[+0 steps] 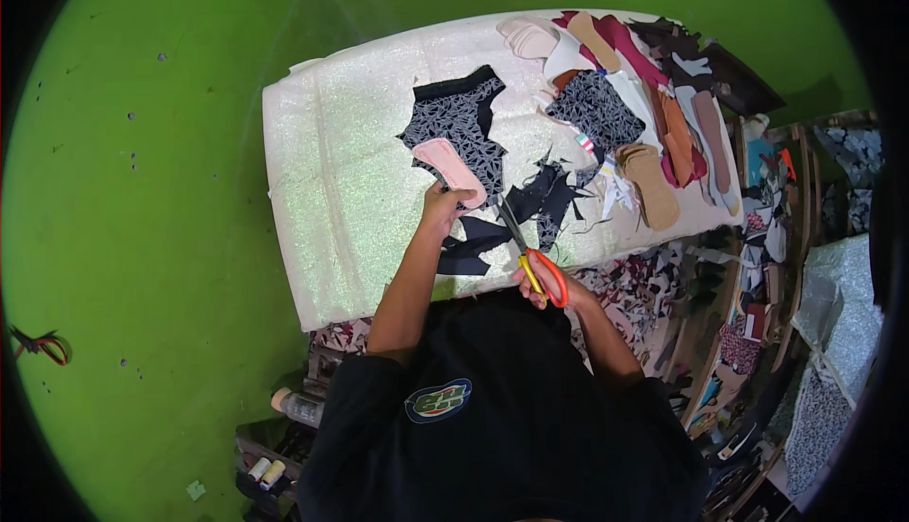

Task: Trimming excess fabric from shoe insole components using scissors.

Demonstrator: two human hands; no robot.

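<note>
Shirt, two hands, one pair of scissors

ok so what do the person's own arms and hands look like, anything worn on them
Both the left hand and the right hand are bare, with no gloves; no watch or bracelet shows on the forearms. The loose black sleeves are short, ending near the elbows. They belong to a black shirt with a rounded green, white and blue badge.
</note>
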